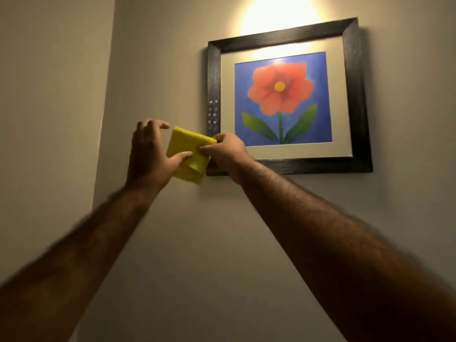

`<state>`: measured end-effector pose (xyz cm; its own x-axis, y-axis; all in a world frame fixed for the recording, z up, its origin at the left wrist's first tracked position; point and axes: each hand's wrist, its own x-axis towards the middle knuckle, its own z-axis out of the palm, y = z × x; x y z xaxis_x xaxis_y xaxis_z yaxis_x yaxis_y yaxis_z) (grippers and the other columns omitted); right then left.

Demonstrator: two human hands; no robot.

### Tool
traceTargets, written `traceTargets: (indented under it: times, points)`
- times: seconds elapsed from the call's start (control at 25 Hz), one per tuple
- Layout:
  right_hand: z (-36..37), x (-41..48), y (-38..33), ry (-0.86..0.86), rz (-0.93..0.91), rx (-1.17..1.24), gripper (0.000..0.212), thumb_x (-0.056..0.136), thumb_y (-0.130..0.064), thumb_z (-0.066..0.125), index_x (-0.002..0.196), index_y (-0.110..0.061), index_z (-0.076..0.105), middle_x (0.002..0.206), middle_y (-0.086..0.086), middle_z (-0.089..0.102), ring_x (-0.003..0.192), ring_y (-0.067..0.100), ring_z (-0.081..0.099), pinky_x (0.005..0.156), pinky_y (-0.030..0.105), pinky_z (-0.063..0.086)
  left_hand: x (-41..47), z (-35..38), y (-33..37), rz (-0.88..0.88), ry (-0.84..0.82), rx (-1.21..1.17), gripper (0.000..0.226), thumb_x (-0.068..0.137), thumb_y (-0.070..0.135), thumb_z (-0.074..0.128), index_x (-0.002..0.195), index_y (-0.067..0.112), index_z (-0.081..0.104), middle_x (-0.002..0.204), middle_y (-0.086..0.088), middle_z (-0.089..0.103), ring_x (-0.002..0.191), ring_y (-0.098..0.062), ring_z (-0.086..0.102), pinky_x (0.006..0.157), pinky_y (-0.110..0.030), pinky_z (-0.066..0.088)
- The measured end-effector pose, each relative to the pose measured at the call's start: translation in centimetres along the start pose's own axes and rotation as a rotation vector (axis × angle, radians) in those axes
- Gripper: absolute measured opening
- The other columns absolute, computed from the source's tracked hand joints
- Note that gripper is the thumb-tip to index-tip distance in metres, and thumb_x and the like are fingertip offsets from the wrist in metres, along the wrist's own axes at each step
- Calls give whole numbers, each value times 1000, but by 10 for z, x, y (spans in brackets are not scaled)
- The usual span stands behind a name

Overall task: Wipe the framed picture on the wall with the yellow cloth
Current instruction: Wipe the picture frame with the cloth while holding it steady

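Note:
A framed picture (355, 95) with a dark wooden frame, cream mat and a red flower on blue hangs on the wall at upper right. A folded yellow cloth (183, 146) is held up in front of the frame's lower left corner. My left hand (150, 156) grips the cloth's left side, thumb pressed on its front and fingers curled above its top edge. My right hand (227, 154) pinches the cloth's right edge, covering the frame's bottom left corner. Small pale spots mark the frame's left bar.
A wall light (278, 16) glares above the picture and reflects off its glass. A wall corner (106, 107) runs down the left of the view. Plain beige wall lies below and beside the frame.

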<state>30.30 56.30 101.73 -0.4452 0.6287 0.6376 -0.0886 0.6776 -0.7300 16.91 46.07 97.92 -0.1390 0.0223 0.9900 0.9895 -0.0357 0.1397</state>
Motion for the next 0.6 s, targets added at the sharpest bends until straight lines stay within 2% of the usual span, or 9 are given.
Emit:
traceTargets:
  times: [0.04,0.08,0.12,0.2,0.24,0.32,0.48,0.52,0.6]
  points:
    - [-7,5,-10,92,-9,11,30,86,-16,76,112,-3,69,111,19,73,95,34,76,74,52,66,-2,8,19,102,25,3,72,68,45,89,122,6,60,120,-18,61,107,-34,61,91,-44,53]
    - [-12,10,-18,160,-6,30,30,85,-16,74,111,-2,70,110,20,73,96,35,76,76,51,66,-5,17,35,157,-28,11,78,69,50,87,126,5,59,126,-20,61,112,-34,60,96,-44,52]
    - [-16,14,-24,204,12,55,30,85,-16,73,110,1,70,110,21,74,98,36,76,81,50,65,-7,27,49,158,-121,28,88,69,51,86,135,2,55,138,-22,57,125,-35,56,106,-44,47]
    - [-20,17,-32,234,60,86,31,85,-15,71,110,4,71,112,23,75,106,39,74,91,51,62,-6,47,69,78,-236,98,94,77,35,83,151,0,38,161,-23,36,148,-35,36,123,-44,30]
    - [-22,16,-33,229,77,93,33,85,-16,71,111,4,71,113,23,75,109,39,72,95,51,60,-1,55,75,38,-229,128,88,81,24,78,153,1,34,164,-22,29,151,-36,32,124,-44,28]
    - [-26,15,-30,193,83,134,36,85,-19,71,115,3,70,116,21,75,112,36,71,99,52,57,13,66,82,0,-202,168,77,86,5,67,154,2,31,165,-22,26,149,-38,35,120,-46,35]
    - [-55,10,-23,-64,5,315,29,97,-30,62,119,-10,62,126,9,70,116,23,65,105,49,46,40,83,73,126,-155,353,66,101,3,51,158,-1,18,167,-24,21,151,-39,33,122,-46,31]
    - [-68,10,-22,-62,-58,234,32,100,-34,59,122,-11,61,131,11,68,117,23,62,107,50,45,45,85,67,168,-146,383,64,103,5,48,158,-2,17,166,-24,21,151,-39,32,123,-45,29]
    - [-103,19,-20,98,-267,-141,44,101,-43,56,129,-10,59,137,15,64,117,25,60,107,49,47,57,89,51,257,-120,412,60,104,4,43,158,-4,18,166,-26,20,152,-40,30,125,-46,25]
